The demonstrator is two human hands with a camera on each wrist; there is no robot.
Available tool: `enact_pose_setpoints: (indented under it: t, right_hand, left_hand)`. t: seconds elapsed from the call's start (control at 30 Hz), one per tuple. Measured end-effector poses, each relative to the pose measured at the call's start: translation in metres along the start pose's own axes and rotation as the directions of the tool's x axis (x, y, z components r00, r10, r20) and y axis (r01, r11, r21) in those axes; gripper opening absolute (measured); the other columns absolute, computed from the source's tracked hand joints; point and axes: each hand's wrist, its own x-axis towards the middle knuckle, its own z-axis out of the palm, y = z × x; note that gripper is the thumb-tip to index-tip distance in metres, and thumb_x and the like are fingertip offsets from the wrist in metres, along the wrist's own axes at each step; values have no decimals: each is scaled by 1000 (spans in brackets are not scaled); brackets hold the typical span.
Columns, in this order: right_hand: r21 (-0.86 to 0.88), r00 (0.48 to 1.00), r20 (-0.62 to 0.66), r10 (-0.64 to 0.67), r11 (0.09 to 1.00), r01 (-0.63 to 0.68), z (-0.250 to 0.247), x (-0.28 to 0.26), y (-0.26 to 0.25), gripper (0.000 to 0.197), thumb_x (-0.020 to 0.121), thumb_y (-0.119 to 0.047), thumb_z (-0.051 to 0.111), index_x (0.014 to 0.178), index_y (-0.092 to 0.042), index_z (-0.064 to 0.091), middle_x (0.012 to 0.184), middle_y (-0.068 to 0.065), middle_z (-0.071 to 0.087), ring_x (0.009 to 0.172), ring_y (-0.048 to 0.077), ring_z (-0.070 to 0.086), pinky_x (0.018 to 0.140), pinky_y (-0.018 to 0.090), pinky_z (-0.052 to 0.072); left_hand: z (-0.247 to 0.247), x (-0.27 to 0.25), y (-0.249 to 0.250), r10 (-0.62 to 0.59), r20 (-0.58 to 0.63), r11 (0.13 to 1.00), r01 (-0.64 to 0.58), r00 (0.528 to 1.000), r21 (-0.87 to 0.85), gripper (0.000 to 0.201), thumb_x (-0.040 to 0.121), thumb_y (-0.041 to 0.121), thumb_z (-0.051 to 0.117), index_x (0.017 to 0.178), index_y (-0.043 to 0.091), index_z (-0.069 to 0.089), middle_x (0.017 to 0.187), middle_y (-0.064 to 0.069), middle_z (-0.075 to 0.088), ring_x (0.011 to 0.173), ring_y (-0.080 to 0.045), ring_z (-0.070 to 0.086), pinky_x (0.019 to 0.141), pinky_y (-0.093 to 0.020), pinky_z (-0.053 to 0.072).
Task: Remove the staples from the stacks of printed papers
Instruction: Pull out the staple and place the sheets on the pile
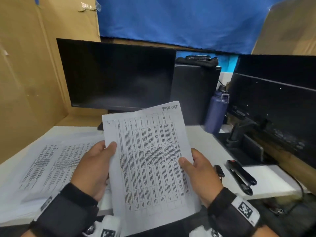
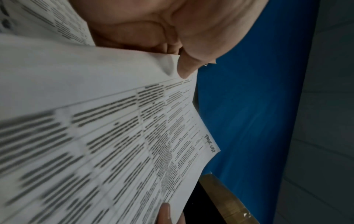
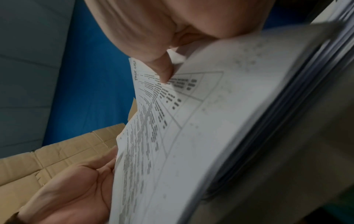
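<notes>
A stack of printed papers [image 1: 150,158] with dense tables and a handwritten note at its top right corner is held upright above the desk. My left hand [image 1: 97,165] grips its left edge, thumb on the front. My right hand [image 1: 196,171] grips the right edge the same way. A small mark at the top left corner [image 1: 109,121] looks like a staple or its holes; I cannot tell which. The left wrist view shows the stack [image 2: 114,136] under my thumb [image 2: 186,68]. The right wrist view shows the stack [image 3: 201,128] edge-on.
More printed sheets [image 1: 47,165] lie spread on the white desk [image 1: 201,139] at the left. A black stapler [image 1: 241,176] and a small black tool [image 1: 218,170] lie at the right. Behind stand a dark monitor [image 1: 116,74], a blue bottle [image 1: 217,110] and cardboard walls [image 1: 25,82].
</notes>
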Motion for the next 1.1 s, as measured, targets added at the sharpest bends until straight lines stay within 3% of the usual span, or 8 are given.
enact_pose_setpoints:
  t: [0.2, 0.3, 0.43, 0.6, 0.73, 0.9, 1.0, 1.1]
  right_hand:
    - [-89, 994, 108, -7, 996, 17, -8, -5, 4, 13, 102, -28, 54, 103, -29, 68, 102, -19, 75, 95, -2, 69, 87, 24, 54]
    - [-275, 993, 114, 1, 961, 31, -31, 4, 4, 28, 101, -39, 51, 84, -21, 65, 84, -8, 72, 78, 11, 67, 75, 30, 52]
    - [-760, 999, 2, 48, 649, -29, -85, 29, 17, 12, 97, -31, 55, 88, -28, 62, 89, -3, 68, 82, 18, 64, 81, 37, 53]
    - [-897, 942, 5, 336, 418, -144, -104, 50, 48, 17, 98, -35, 47, 102, -30, 62, 101, 0, 69, 90, 18, 64, 80, 31, 51]
    - [-774, 929, -61, 364, 570, -275, -102, 57, 61, 6, 91, -35, 55, 94, -30, 56, 85, 4, 72, 70, 21, 67, 61, 30, 55]
    - [-412, 905, -213, 370, 805, -426, -116, 52, 56, 14, 90, -13, 58, 102, -20, 60, 86, 18, 69, 64, 34, 68, 59, 42, 58]
    - [-14, 903, -276, 330, 938, -347, -113, 38, 32, 33, 92, 0, 50, 119, -19, 53, 91, 21, 65, 66, 31, 61, 60, 42, 52]
    - [188, 961, -142, 237, 960, -209, -84, 10, -13, 32, 93, 2, 40, 114, -8, 64, 80, 15, 52, 67, 27, 44, 57, 36, 34]
  left_hand:
    - [-6, 2, 2, -37, -47, 995, 32, 998, -96, 20, 105, 24, 55, 111, 17, 73, 105, -8, 81, 99, -29, 77, 93, -51, 56]
    - [-14, 4, 5, -28, -76, 997, 22, 997, -78, 19, 104, 24, 58, 102, 16, 75, 103, -11, 81, 95, -32, 78, 92, -52, 57]
    - [-29, 8, 17, -14, -126, 999, 9, 992, -39, 20, 103, 26, 58, 103, 18, 77, 100, -10, 81, 94, -32, 78, 95, -57, 56]
    - [-30, 3, 21, -30, -94, 1000, 30, 995, 6, 20, 104, 22, 56, 104, 16, 75, 98, -14, 81, 94, -35, 77, 96, -60, 55]
    - [-25, -4, 21, -26, -21, 998, 27, 999, 60, 20, 104, 20, 56, 107, 16, 75, 101, -13, 81, 96, -36, 77, 96, -60, 55]
    - [-22, -11, 16, -7, 32, 992, 3, 999, 125, 21, 103, 17, 57, 99, 15, 77, 96, -18, 80, 92, -43, 76, 91, -66, 56]
    - [-18, -15, 8, -20, 58, 987, 11, 998, 161, 23, 102, 16, 57, 92, 15, 78, 94, -20, 79, 92, -47, 74, 91, -67, 56]
    - [-9, -21, -4, -32, 105, 983, 13, 994, 181, 25, 102, 16, 58, 89, 18, 80, 95, -19, 79, 93, -45, 74, 93, -68, 54]
